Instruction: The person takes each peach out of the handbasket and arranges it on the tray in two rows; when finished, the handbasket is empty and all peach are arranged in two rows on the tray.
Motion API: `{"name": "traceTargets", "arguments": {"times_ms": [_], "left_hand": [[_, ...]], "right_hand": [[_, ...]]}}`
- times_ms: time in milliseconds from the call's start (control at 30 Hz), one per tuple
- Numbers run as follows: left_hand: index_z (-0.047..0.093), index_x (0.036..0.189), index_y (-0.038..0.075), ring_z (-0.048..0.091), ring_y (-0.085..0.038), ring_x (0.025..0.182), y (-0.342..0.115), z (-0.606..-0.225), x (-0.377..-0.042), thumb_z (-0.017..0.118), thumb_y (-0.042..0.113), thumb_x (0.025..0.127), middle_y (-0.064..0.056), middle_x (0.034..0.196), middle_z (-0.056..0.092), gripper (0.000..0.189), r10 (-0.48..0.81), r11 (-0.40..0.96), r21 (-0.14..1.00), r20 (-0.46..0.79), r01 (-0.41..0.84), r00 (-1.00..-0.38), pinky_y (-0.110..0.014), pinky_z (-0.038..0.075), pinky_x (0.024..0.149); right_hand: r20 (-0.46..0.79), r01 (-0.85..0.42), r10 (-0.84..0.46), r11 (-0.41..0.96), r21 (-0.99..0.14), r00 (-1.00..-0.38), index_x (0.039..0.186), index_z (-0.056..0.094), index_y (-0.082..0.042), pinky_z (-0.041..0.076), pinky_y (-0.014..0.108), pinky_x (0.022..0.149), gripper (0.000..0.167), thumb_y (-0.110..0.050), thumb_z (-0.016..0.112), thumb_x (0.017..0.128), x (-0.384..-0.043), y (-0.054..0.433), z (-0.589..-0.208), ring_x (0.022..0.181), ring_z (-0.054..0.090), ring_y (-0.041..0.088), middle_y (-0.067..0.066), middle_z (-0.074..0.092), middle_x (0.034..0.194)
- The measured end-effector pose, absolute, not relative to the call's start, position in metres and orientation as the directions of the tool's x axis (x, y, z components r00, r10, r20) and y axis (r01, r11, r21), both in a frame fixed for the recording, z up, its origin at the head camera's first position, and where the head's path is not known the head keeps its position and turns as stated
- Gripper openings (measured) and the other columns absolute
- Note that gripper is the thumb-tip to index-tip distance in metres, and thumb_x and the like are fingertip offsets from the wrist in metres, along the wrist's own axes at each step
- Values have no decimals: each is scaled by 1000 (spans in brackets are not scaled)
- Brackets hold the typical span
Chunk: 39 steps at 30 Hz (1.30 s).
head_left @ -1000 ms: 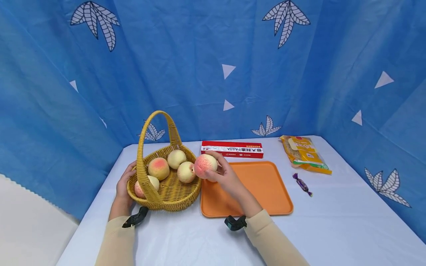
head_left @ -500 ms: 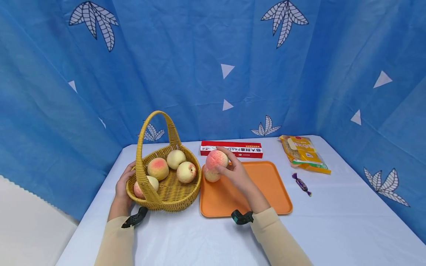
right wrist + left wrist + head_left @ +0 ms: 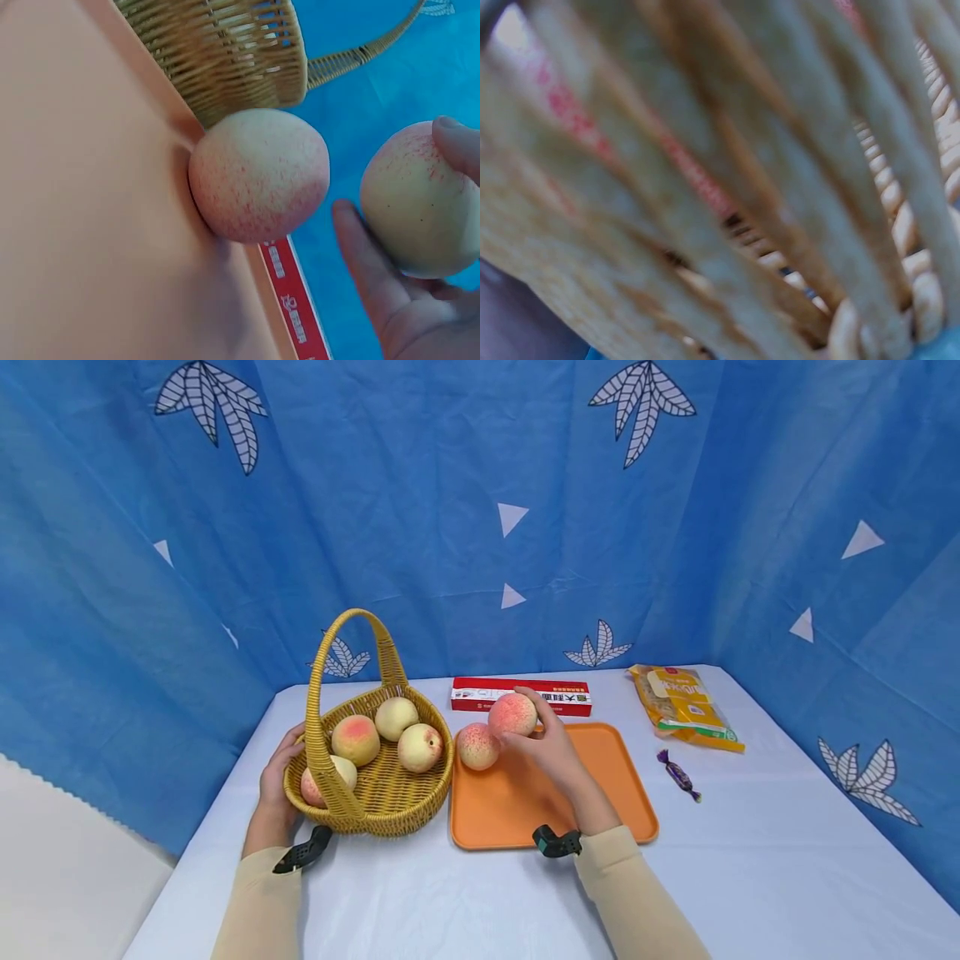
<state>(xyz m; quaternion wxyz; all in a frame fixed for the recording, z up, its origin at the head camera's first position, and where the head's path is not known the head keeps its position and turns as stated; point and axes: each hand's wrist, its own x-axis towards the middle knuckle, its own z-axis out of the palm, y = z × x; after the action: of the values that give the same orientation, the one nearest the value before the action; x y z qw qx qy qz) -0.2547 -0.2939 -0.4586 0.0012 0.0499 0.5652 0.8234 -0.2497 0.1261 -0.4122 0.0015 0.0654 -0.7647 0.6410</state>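
Observation:
My left hand [image 3: 277, 785] holds the left side of a yellow wicker basket [image 3: 397, 822] by its rim. Several peaches lie in the basket, among them one with a red top [image 3: 356, 741]. Only blurred basket wicker [image 3: 727, 187] fills most of the left wrist view. My right hand [image 3: 553, 750] grips a pink and cream peach [image 3: 513, 715] between thumb and fingers, held up over the orange tray [image 3: 555, 818]. Another peach [image 3: 478, 747] rests on the tray at its left end. In the right wrist view, the gripped peach [image 3: 420, 210] is apart from the tray peach [image 3: 259, 176].
Behind the tray lies a red pasta box [image 3: 480, 685]. A yellow food packet [image 3: 686, 706] and a purple wrapped candy [image 3: 679, 776] lie to the right on the white tabletop [image 3: 765, 860]. Blue cloth [image 3: 420, 527] hangs behind and at the sides. The basket's tall handle [image 3: 318, 693] arches upward.
My right hand has moved from the basket's right edge rightward over the tray, carrying its peach. The peach on the tray has come into fuller view. My left hand stays at the basket.

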Motion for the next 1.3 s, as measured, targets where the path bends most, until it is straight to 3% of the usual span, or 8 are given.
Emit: {"name": "traceTargets", "arguments": {"times_ms": [400,633,867,1300], "left_hand": [[42,145,23,51,-1,119,-294,-458,-255,22,15,108,14,133,52,43,46,-360,933,37,18,-998,-14,42,99],[42,145,26,51,1,119,-296,-460,-258,24,18,108,18,131,53,42,29,-353,936,3,-8,-1000,-13,42,99],[41,146,24,51,1,118,-296,-461,-259,25,18,108,17,131,53,42,38,-328,944,46,31,-998,-13,41,99],[52,133,27,56,0,113,-293,-453,-252,23,13,107,16,125,59,42,68,-384,921,102,68,-992,-15,44,97]], "right_hand": [[10,-22,-44,289,-957,-999,148,40,-34,48,52,105,79,-36,82,81,-256,137,-420,133,46,29,5,48,146],[-39,26,-30,334,-942,-999,150,37,-25,47,52,106,78,-30,79,84,-259,143,-425,134,46,33,10,44,150],[-133,123,-8,341,-932,-991,148,37,-29,44,54,109,79,-37,81,82,-261,144,-430,136,43,32,6,44,150],[-104,86,-27,384,-919,-994,148,40,-24,45,53,109,70,-24,76,87,-265,142,-445,136,44,35,11,43,152]]}}
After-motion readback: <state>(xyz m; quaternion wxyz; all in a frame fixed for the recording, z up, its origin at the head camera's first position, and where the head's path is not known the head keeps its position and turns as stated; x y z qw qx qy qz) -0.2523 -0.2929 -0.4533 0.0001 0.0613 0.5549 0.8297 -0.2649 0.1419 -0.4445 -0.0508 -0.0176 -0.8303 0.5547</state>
